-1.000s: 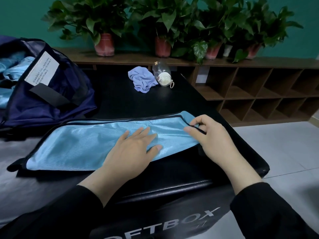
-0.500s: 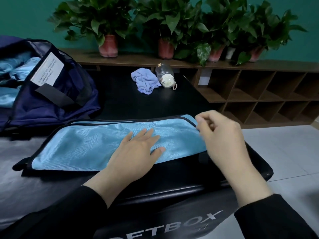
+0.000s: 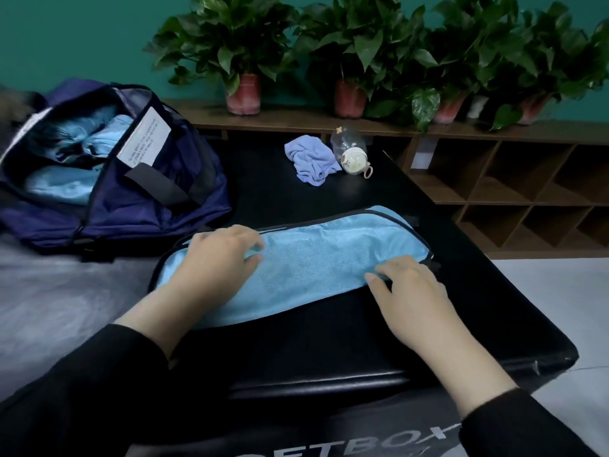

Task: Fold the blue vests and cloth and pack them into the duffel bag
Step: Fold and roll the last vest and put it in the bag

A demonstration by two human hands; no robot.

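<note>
Folding a blue vest (image 3: 313, 268) on the black padded table (image 3: 362, 341) — both hands on it, bag waiting open at left.

Left to right: duffel bag (image 3: 138, 209), navy, sits at the table's left with its mouth gaping toward the person — light-blue folded fabric already inside, likely earlier vests, room looks left. Left hand (image 3: 217, 258) rests on the vest's left part, fingers loosely bent, pressing it down, not gripping — probably anchoring the fabric. Vest lies as a long flat strip, black trim along the far edge. Right hand (image 3: 408, 282) at the near right edge, fingers curled over the hem, seemingly pinching it to start the next fold. Farther back, crumpled lilac-blue cloth (image 3: 311, 161) lies unfolded just beside a tipped plastic bottle (image 3: 351, 153).
</note>
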